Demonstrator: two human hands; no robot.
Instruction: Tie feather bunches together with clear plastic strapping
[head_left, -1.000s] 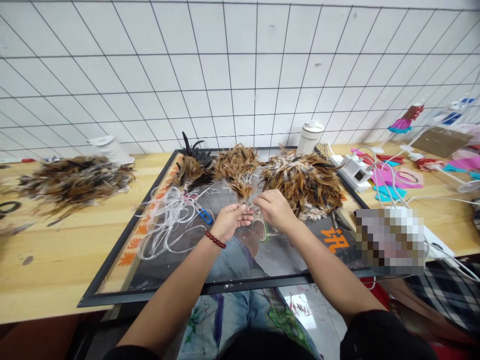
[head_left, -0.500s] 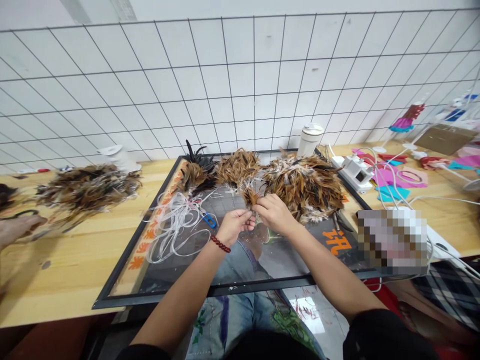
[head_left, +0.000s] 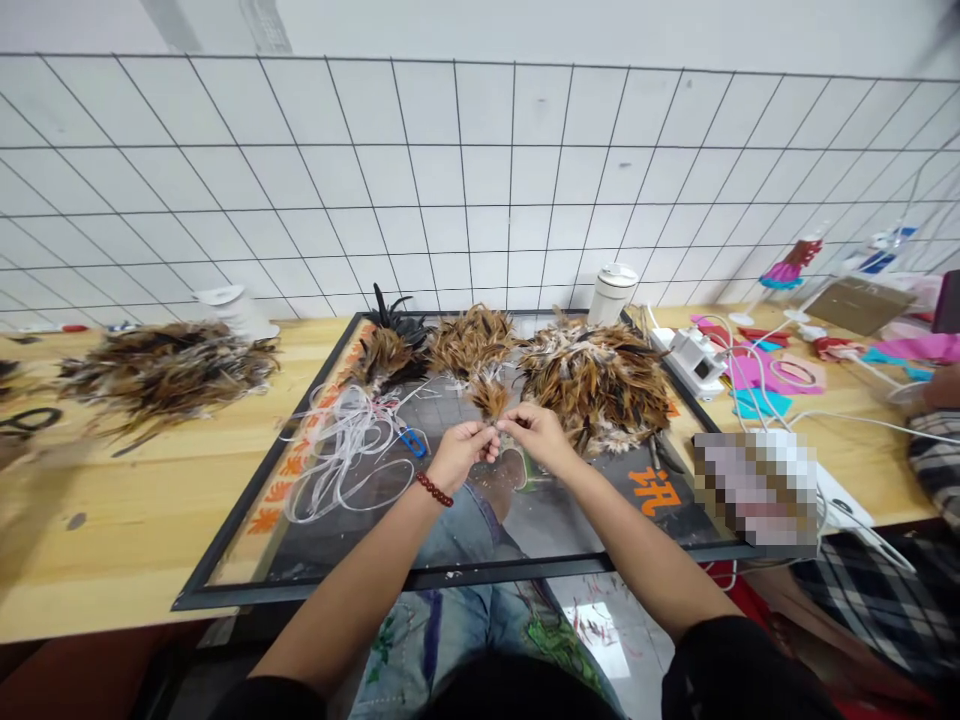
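My left hand (head_left: 459, 455), with a dark red bead bracelet (head_left: 435, 489) on the wrist, is closed in a pinch. Its fingertips meet those of my right hand (head_left: 541, 436), also pinched. Between them, a small brown feather (head_left: 490, 396) points away from me, its lower end hidden by the fingers. A large heap of brown and black feathers (head_left: 596, 380) lies just beyond my right hand. Behind the held feather is a smaller brown pile (head_left: 472, 342), and left of that a dark-tipped bunch (head_left: 386, 350). Tangled white ribbon (head_left: 337, 455) and a blue-handled tool (head_left: 412, 441) lie left of my hands.
A black-framed glass panel (head_left: 315, 580) covers this part of the wooden table (head_left: 112, 540). Another feather heap (head_left: 172, 370) and black scissors (head_left: 30, 420) are at left. A white cup (head_left: 613, 294), power adapter (head_left: 697, 360) and cables stand right. A person in plaid sits at right.
My right hand has drawn slightly back and flattened, showing more of the feather. The other person's hand at the far left has moved off the scissors. The view has shifted slightly.
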